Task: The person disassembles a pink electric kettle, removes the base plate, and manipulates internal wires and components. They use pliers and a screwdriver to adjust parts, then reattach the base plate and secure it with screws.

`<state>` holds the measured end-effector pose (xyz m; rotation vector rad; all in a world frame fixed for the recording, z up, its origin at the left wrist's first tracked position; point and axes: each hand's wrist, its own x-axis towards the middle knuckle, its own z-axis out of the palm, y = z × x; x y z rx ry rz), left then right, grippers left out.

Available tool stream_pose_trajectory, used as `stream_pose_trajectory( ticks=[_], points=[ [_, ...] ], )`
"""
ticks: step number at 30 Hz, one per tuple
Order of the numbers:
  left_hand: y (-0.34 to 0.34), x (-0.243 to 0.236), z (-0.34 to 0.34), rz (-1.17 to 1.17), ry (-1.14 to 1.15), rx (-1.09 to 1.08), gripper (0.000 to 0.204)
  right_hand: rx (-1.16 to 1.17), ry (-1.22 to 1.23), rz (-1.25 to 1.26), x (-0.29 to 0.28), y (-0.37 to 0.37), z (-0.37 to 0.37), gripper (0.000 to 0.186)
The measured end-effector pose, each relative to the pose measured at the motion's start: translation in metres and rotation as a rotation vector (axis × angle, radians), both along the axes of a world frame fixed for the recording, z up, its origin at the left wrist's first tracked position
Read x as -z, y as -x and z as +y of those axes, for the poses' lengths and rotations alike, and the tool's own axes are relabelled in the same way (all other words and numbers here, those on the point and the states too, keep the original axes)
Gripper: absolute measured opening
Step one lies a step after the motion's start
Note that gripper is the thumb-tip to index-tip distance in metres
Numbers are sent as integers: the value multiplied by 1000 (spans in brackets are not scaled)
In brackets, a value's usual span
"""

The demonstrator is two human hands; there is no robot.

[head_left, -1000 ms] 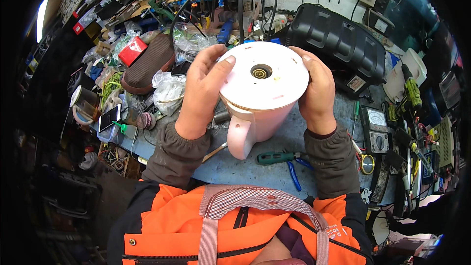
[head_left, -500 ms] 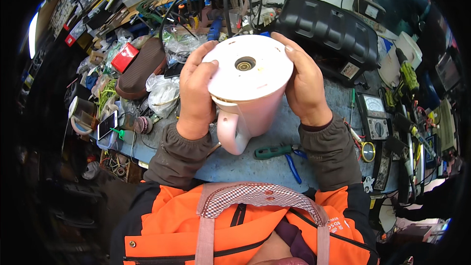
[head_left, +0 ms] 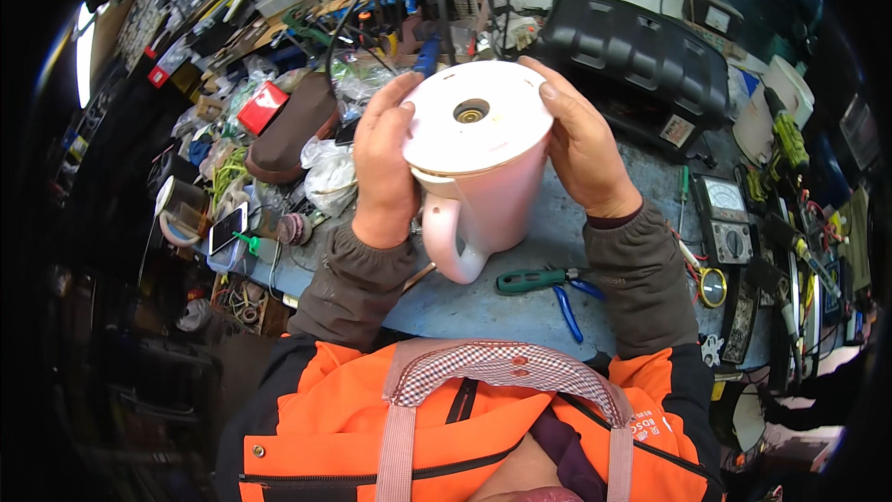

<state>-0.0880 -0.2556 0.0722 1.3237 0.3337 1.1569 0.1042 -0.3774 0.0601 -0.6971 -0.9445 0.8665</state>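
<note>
Between my two hands is a pale pink-white electric kettle (head_left: 506,200), turned upside down with its flat round base facing up. A round metal-ringed connector (head_left: 471,112) sits in the middle of that base. My left hand (head_left: 383,172) grips the left side, its thumb over the base's rim. On the opposite side my right hand (head_left: 590,153) is wrapped round the rim and wall. The kettle's handle points toward me and a little left. Beside it on the blue bench lie a green-handled screwdriver (head_left: 530,281) and blue-handled pliers (head_left: 569,314).
A black toolbox (head_left: 641,56) stands at the back right. Near my right sleeve are an analog multimeter (head_left: 729,214) and a yellow-ringed magnifier (head_left: 713,287). Leftward lie a brown shoe (head_left: 295,130), a red box (head_left: 262,107), a plastic bag (head_left: 330,177) and a phone (head_left: 229,228).
The whole view has shifted a little, so the bench things appear farther right. Both hands keep the same hold on the kettle, which has barely moved.
</note>
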Motion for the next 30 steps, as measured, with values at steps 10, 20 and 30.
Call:
stream_pose_trajectory(
  ticks=[10, 20, 30],
  points=[
    [1, -12, -10, 17, 37, 4, 55, 108, 16, -112, 5, -1, 4, 69],
    [4, -13, -8, 3, 76, 33, 54, 161, 22, -187, 3, 4, 3, 67],
    [7, -8, 7, -33, 124, 166, 52, 139, 46, -137, 0, 6, 2, 67]
  ],
)
